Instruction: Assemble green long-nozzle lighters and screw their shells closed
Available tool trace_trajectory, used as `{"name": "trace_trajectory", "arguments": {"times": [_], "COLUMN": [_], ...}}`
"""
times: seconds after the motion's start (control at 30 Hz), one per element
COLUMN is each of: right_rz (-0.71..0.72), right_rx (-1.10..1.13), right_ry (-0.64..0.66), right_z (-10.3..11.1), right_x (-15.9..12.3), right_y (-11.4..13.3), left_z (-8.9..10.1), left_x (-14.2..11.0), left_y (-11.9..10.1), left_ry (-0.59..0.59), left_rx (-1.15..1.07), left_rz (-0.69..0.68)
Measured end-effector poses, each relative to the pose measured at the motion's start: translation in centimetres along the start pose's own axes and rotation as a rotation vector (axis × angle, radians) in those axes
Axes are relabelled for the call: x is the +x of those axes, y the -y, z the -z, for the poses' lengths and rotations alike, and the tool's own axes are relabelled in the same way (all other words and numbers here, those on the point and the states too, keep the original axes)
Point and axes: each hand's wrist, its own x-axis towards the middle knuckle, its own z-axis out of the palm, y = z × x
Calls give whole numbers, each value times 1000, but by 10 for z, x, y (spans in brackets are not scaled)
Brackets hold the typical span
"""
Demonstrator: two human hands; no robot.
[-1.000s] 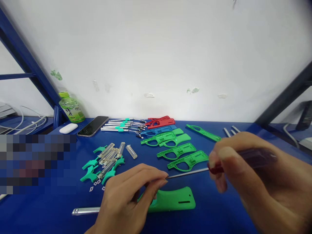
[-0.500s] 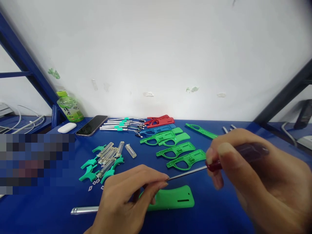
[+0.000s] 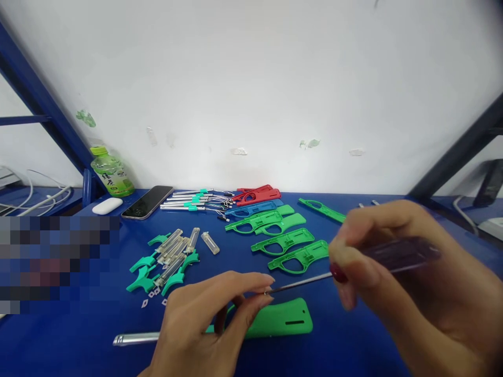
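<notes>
My right hand [image 3: 408, 283] grips a screwdriver by its dark red, see-through handle [image 3: 408, 252], with the thin metal shaft [image 3: 302, 283] pointing left. At the shaft's tip, the thumb and forefinger of my left hand [image 3: 212, 314] are pinched together. Something tiny and shiny sits between those fingertips, too small to make out. Under my left hand lies a green gas lighter [image 3: 281, 318], its slotted handle end showing to the right and its silver tube [image 3: 137, 339] sticking out to the left. My left hand hides the lighter's middle.
Several green open half-shells [image 3: 301, 256] lie behind my hands, with blue [image 3: 253, 208] and red ones [image 3: 257, 195] farther back. Clear fuel tanks [image 3: 173, 248] and teal triggers [image 3: 143, 283] are piled left. Metal tubes with wires [image 3: 184, 203], a phone [image 3: 148, 201] and a bottle [image 3: 112, 173] stand behind.
The screwdriver and my right hand have shifted slightly, the fingers rolling over the handle's front. My left fingertips have parted a little around the tip. The lighter stays in place.
</notes>
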Motion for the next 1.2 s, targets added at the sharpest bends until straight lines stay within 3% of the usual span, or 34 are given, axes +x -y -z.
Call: {"name": "trace_trajectory", "arguments": {"times": [0.1,0.27,0.37,0.6,0.77,1.07,1.2], "right_rz": [38,254,297,299,319,193,152], "right_rx": [-51,-138,-249,-258,-315,-313,-270], "right_ry": [-29,226,246,282,252,408,391], "right_z": [2,15,24,47,53,49,45], "right_x": [-2,0,0,2,-1,3,3], "right_y": [-2,-9,-9,-10,-19,-18,-22], "left_z": [-2,-8,-17,-46,-62,-69,-69], "left_x": [1,0,-3,1,1,-6,-8], "left_y": [2,5,4,-1,1,6,7], "left_ry": [5,72,127,158,234,271,287], "left_rx": [42,140,89,-69,-31,84,101], "left_rz": [-17,-35,-21,-19,-7,-38,-58]}}
